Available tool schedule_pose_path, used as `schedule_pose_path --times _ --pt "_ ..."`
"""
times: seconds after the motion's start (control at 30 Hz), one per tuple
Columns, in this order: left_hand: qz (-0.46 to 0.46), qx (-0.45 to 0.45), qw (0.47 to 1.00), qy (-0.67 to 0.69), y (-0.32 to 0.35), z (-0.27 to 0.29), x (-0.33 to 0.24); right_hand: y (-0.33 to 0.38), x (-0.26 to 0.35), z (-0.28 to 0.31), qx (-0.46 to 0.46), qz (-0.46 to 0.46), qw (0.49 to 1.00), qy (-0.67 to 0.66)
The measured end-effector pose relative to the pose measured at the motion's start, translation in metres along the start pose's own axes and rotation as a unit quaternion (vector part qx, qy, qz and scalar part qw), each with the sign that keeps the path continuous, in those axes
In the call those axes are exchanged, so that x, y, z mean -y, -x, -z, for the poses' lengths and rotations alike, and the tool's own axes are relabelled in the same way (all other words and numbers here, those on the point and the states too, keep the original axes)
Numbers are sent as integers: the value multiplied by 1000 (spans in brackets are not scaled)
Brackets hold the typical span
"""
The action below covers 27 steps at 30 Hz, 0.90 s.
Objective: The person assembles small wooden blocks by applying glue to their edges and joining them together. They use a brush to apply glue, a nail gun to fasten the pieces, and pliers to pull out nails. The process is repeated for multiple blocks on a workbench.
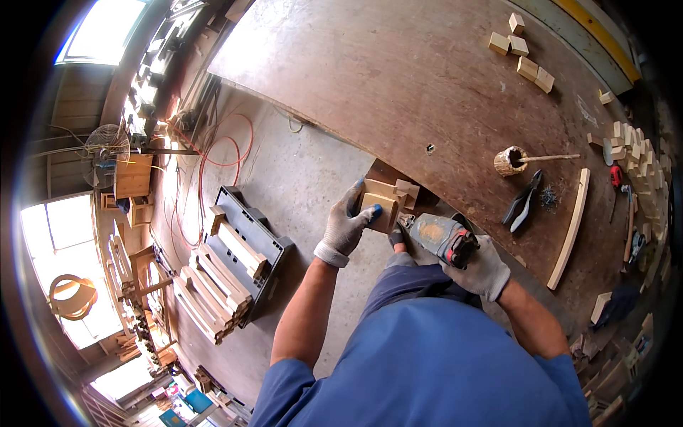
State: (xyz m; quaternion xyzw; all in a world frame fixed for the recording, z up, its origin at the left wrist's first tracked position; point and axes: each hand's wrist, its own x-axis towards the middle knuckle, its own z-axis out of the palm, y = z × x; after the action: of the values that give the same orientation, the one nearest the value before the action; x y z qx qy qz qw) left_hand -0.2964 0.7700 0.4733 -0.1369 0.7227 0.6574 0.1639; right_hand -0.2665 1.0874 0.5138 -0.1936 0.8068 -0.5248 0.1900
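My left hand (345, 223), in a light glove with blue fingertips, grips a small squared wooden piece (380, 208) made of pale blocks, at the near edge of the workbench (341, 64). My right hand (484, 270), gloved too, is closed round a grey hand-held power tool (435, 233) with a worn tan patch and a black-and-red end. The tool's narrow front end points at the right side of the wooden piece. Whether they touch, I cannot tell. The glove and the tool's body hide my right fingers in part.
On the bench lie pliers (523, 201), dark fasteners (548, 198), a crusted pot (509, 162) with a stick, a curved wooden strip (571, 226) and loose blocks (518, 46). More blocks (633, 146) are stacked at right. A black pallet (267, 245) with wooden frames stands on the floor at left.
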Motion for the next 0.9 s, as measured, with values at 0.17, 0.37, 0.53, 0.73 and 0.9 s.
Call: schedule_pose_path --times 0.17,0.37,0.53,0.73,0.9 --pt "6 3 1000 0 1 0 -1 2 4 -8 20 -12 1000 4" --pt "5 -1 1000 0 -1 0 -2 1 2 -14 25 5 999 28" --pt "9 -2 1000 7 -1 0 0 1 -1 -14 34 15 998 56" --pt "4 -3 1000 9 -1 0 2 2 0 -15 33 20 997 65" --pt "4 -4 1000 12 -2 0 3 1 -3 -17 22 34 997 60"
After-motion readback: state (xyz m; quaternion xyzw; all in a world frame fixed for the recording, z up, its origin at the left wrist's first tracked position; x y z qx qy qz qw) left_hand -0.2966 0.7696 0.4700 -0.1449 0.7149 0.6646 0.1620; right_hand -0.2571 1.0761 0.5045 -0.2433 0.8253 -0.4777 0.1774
